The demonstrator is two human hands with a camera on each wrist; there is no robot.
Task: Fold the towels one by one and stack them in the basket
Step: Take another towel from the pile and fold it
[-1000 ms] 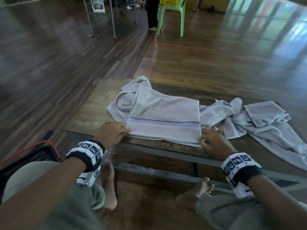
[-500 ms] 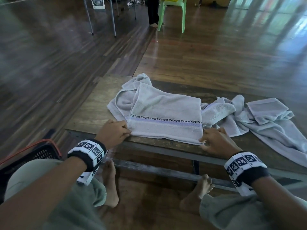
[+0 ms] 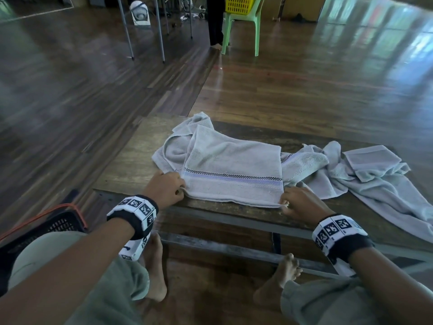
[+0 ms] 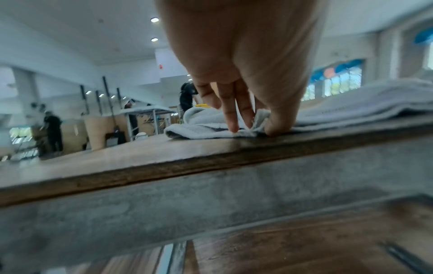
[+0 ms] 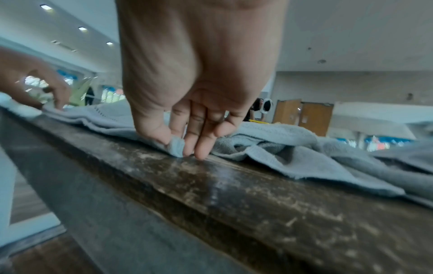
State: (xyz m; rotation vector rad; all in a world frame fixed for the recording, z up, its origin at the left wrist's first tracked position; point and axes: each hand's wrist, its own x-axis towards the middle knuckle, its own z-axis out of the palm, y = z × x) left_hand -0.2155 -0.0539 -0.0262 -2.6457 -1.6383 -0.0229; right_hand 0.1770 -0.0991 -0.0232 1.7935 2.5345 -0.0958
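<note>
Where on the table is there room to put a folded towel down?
Bare wood shows on the table left of the folded towel, beyond the left hand. A narrow strip runs behind the towels along the far edge. The right side is crowded: loose towels sprawl there, beside the right hand.

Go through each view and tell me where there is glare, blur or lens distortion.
Head view: sharp on the folded towel; window glare streaks the floor at upper right; wide-angle bending at the edges. Left wrist view: the left hand is soft and close, the table edge blurred and tilted. Right wrist view: the right hand looms large, background soft, ceiling lights bright.
</note>
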